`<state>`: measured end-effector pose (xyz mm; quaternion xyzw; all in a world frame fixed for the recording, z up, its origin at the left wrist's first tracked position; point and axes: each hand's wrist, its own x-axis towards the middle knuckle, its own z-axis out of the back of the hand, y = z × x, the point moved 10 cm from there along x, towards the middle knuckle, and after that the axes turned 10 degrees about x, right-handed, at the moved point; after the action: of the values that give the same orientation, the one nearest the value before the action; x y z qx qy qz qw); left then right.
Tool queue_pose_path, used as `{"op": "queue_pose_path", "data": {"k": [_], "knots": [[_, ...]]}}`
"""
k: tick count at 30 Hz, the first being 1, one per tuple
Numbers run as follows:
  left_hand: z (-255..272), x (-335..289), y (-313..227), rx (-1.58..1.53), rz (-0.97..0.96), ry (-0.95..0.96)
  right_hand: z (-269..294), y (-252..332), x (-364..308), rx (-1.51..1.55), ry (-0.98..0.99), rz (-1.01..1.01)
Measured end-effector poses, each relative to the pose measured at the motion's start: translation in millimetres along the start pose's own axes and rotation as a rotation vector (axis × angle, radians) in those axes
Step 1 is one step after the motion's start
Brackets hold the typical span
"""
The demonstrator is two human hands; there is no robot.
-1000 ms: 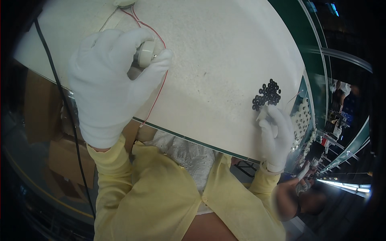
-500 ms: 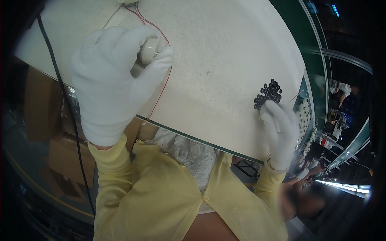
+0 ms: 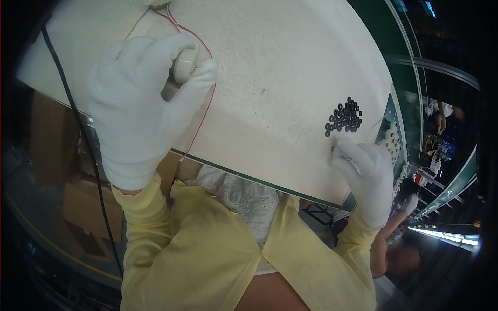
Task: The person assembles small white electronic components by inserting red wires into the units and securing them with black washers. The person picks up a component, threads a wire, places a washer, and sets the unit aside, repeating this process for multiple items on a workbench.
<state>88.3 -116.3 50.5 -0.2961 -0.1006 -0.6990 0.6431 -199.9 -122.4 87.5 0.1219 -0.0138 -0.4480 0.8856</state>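
Note:
My left hand (image 3: 137, 98), in a white glove, grips a round cream-coloured plastic part (image 3: 184, 66) between thumb and fingers. A thin red wire (image 3: 211, 96) runs past the thumb and down to the table's front edge. On the right, my gloved right hand (image 3: 365, 171) is closed just in front of a pile of small black rings (image 3: 345, 116). At its fingertips a small black ring (image 3: 333, 149) shows, partly hidden by the glove.
Another round cream part (image 3: 157, 3) with red wires lies at the far left of the white table (image 3: 275, 103). A black cable (image 3: 78, 103) crosses the left side. Rows of small white parts (image 3: 391, 140) stand at right, and a co-worker's arm (image 3: 394, 223) shows beyond. Cardboard boxes (image 3: 85, 207) sit below left.
My right hand has drawn back from the pile toward me, with a black ring now at its fingertips. My left hand keeps its grip on the cream part.

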Motion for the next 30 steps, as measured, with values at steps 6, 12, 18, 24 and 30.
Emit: {"op": "queue_pose_path", "data": {"k": [6, 12, 18, 24, 30], "knots": [[1.8, 3.8, -2.7, 0.006, 0.029, 0.030, -3.3, -2.7, 4.6, 0.113, 0.051, -0.030], [-1.2, 4.0, -5.2, 0.025, 0.013, 0.028, 1.5, -15.9, -37.0, 0.004, -0.361, 0.014], [-0.7, 3.2, -10.3, 0.044, 0.002, -0.006, -16.4, -7.4, -88.0, -0.038, -0.192, -0.050], [-4.4, -1.3, -2.2, 0.070, 0.036, 0.036, 12.5, -7.9, -115.4, 0.166, -0.193, -0.103], [-10.0, 0.2, -2.0, 0.053, 0.045, 0.066, -28.3, -15.7, -89.4, 0.238, -0.172, -0.129]]}}
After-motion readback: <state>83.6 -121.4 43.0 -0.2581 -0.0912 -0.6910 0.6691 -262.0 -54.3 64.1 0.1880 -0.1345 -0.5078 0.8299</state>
